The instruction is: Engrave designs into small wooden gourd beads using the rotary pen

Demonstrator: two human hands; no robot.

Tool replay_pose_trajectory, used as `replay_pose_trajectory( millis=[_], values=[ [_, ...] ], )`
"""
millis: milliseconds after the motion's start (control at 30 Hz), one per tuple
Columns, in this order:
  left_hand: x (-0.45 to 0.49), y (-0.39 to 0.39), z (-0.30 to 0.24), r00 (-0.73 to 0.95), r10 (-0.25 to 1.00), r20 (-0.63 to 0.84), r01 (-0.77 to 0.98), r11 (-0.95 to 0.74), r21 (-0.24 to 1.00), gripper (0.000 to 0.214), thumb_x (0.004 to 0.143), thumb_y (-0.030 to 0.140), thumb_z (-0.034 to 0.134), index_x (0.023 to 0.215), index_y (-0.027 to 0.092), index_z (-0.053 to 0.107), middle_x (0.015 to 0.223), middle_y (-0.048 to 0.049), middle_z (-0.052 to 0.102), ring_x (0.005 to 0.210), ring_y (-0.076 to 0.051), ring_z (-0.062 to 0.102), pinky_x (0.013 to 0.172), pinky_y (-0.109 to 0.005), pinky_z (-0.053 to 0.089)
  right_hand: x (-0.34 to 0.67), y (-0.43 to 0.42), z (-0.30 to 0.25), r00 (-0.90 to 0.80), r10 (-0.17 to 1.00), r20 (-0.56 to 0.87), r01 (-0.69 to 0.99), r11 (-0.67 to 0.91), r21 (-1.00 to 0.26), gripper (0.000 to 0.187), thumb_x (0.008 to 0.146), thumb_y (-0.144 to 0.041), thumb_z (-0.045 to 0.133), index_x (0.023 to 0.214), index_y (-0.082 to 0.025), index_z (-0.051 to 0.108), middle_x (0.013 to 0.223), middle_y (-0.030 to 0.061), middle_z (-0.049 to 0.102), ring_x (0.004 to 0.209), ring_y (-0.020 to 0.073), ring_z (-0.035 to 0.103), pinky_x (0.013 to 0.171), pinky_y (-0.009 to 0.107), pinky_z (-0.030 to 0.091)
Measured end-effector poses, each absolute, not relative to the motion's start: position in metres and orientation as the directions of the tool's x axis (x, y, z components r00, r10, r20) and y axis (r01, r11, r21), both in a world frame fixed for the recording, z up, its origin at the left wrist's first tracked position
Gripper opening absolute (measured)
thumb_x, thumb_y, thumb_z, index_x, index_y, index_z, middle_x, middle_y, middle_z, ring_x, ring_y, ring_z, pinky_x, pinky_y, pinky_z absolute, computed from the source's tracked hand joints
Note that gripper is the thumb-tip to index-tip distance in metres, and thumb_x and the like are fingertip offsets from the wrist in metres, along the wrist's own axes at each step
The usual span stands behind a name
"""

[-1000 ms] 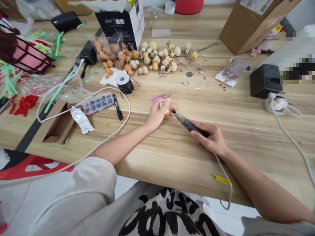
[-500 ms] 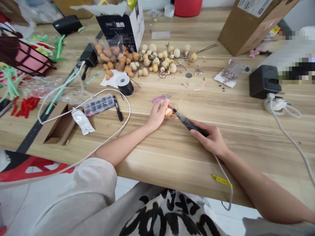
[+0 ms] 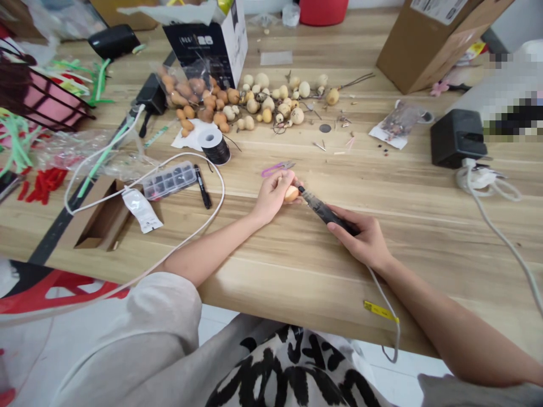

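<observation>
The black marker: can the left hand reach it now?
Probably yes, after releasing the small gourd: the marker lies near the left hand, and only a thin white cable lies flat between them.

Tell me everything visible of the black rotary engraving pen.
The rotary engraving pen is a slim, dark, matte-looking plastic body, tapering to a narrow metal tip. It lies tilted across the fingers of the right hand, tip pointing up-left. The tip appears to touch the small tan gourd in the left hand. A pale grey cord emerges behind the hand.

I see tan gourd (image 3: 291,194) center, black engraving pen (image 3: 324,213) at 4 o'clock, purple scissors (image 3: 274,169) at 12, black-on-white print shirt (image 3: 292,367) at 6.
</observation>
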State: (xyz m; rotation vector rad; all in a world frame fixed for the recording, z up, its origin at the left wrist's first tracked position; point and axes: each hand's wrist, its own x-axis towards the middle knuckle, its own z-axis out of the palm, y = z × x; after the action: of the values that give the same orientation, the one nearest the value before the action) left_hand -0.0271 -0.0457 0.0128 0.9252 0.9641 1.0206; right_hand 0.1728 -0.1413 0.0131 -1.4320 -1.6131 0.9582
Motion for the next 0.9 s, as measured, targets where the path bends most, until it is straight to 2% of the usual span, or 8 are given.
replay_pose_trajectory(
  millis=[200,467,700,800,900],
  values=[
    [-0.0266,-0.0459,0.0156,0.216,0.945,-0.245,-0.275,0.300,0.913,0.039,0.089,0.055,0.061,0.094,0.016,0.063,0.081,-0.0016,0.071,0.058,-0.007,0.063,0.058,-0.021,0.059,0.1741,-0.1409,0.0132,-0.095,0.993,0.067,0.423,0.101,-0.900,0.042,0.086,-0.035,0.066,0.121,-0.015,0.074,0.107,0.0094,0.079,0.105,0.0317,0.074,0.082,0.040,0.061],
    [-0.0274,-0.0454,0.0145,0.199,0.946,-0.256,-0.275,0.305,0.912,0.042,0.085,0.055,0.067,0.088,0.013,0.068,0.086,-0.0035,0.074,0.062,-0.007,0.065,0.058,-0.020,0.059,0.1735,-0.1402,0.0145,-0.076,0.996,0.052,0.401,0.078,-0.913,0.044,0.085,-0.038,0.067,0.121,-0.013,0.074,0.098,0.0106,0.079,0.099,0.0315,0.075,0.077,0.039,0.063],
    [-0.0269,-0.0425,0.0130,0.169,0.943,-0.286,-0.283,0.324,0.903,0.052,0.083,0.062,0.066,0.088,0.011,0.072,0.089,-0.0075,0.075,0.068,-0.011,0.068,0.060,-0.022,0.060,0.1740,-0.1400,0.0146,-0.075,0.996,0.047,0.386,0.073,-0.920,0.045,0.086,-0.039,0.066,0.122,-0.014,0.074,0.100,0.0099,0.079,0.099,0.0304,0.075,0.079,0.039,0.062],
    [-0.0263,-0.0413,0.0133,0.165,0.943,-0.290,-0.283,0.327,0.902,0.052,0.084,0.063,0.064,0.084,0.011,0.071,0.084,-0.0066,0.074,0.066,-0.011,0.067,0.059,-0.022,0.059,0.1738,-0.1399,0.0150,-0.073,0.996,0.051,0.378,0.075,-0.923,0.044,0.086,-0.038,0.067,0.121,-0.013,0.074,0.101,0.0099,0.079,0.100,0.0308,0.074,0.081,0.039,0.062],
    [-0.0265,-0.0407,0.0135,0.193,0.942,-0.276,-0.275,0.322,0.906,0.052,0.086,0.062,0.061,0.077,0.012,0.068,0.075,-0.0038,0.070,0.057,-0.007,0.060,0.056,-0.020,0.057,0.1735,-0.1400,0.0142,-0.053,0.998,0.046,0.379,0.063,-0.923,0.044,0.084,-0.039,0.068,0.120,-0.013,0.075,0.096,0.0100,0.079,0.095,0.0302,0.075,0.075,0.038,0.062]
  ],
)
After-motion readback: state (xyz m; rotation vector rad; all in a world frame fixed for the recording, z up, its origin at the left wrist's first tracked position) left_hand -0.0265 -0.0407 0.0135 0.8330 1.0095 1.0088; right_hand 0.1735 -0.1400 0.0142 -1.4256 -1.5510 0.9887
